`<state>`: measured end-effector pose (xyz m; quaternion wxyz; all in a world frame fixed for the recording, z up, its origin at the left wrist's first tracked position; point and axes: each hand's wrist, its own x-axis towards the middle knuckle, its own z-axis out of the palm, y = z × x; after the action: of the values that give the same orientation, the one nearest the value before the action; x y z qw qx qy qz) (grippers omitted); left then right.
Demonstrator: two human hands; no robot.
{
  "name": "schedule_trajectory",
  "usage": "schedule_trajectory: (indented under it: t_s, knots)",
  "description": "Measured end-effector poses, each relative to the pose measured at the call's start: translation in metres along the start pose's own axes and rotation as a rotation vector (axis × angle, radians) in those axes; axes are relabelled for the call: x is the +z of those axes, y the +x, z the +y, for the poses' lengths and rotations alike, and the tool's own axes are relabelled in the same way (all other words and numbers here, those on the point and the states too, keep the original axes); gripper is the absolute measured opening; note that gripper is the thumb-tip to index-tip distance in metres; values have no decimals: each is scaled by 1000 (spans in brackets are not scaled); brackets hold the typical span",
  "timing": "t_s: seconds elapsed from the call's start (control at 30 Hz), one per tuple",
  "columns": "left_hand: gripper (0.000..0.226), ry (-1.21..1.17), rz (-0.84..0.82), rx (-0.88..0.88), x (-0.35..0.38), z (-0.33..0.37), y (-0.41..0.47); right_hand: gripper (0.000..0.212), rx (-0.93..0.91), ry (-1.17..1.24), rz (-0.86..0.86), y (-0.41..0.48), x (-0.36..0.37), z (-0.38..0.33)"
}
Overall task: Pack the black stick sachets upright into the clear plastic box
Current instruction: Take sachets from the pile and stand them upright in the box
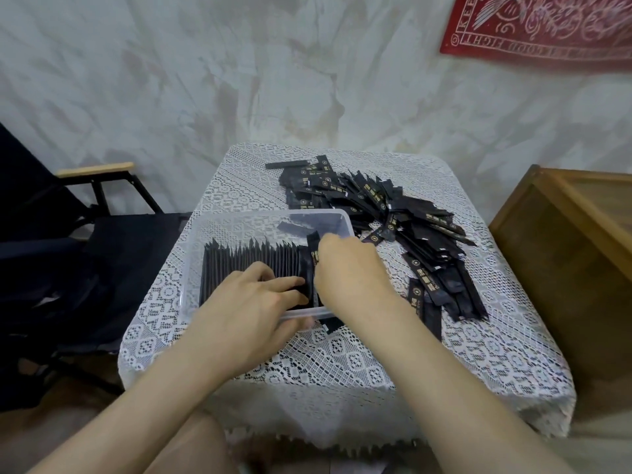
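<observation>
Box (pixel 266 216) sat on the lace-covered surface (pixel 342 357), left of centre. The row (pixel 246 260) of sachets stood upright inside, filling the box's left and middle; its right end was hidden by both hands.

Left hand (pixel 253 299): grip loose, fingers laid nearly straight over the row's tops at the right end, thumb down at the box's near wall. Fingertips were partly lost against the black, so the exact contact was unclear.

Right hand (pixel 345 268): back of the hand to the camera, fingers curled down into the box and out of sight. Grip was on one sachet (pixel 313 248), upright, its top poking up just left of the knuckles. The pinch itself was hidden.

One loose sachet lay at the box's far end, blurred through the wall.

Pile (pixel 393 206) of loose sachets was spread on the surface right of and behind the box.

Chair (pixel 51 251) left and crate (pixel 564 234) right were both cut off by the frame; so was the red banner (pixel 547 25) at top right.
</observation>
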<state>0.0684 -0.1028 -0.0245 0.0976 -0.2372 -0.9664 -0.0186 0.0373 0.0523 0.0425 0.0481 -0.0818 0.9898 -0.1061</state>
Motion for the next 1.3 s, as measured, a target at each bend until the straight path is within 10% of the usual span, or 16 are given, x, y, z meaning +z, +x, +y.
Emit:
schedule_trajectory:
  t_s: [0.8,1.3]
  knots:
    - [62,35,12,0,-3,1,-1,29,-19,117,-293,9,-12,14]
    - [65,53,-22,-15,-2,2,-4,8,20,-160,6,14,10,-5]
